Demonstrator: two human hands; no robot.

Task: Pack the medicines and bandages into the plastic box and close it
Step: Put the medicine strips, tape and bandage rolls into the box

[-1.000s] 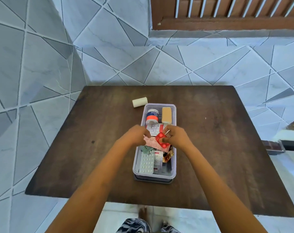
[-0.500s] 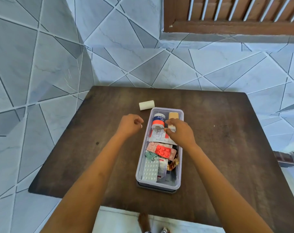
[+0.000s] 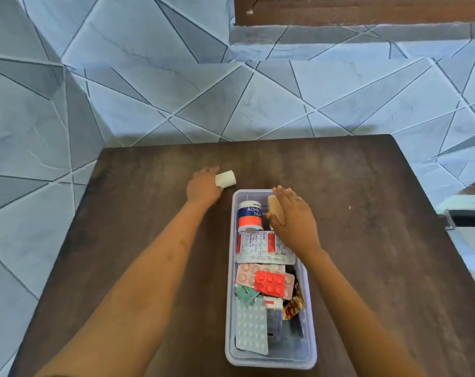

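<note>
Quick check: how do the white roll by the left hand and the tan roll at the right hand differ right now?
The white bandage roll lies on the bare table, outside the plastic box; the tan bandage roll sits inside the box at its far end, beside the adhesive tape. The white one lies on its side, the tan one is tilted. The left hand touches the white roll; the right hand rests against the tan one. Both are small cylinders.
</note>
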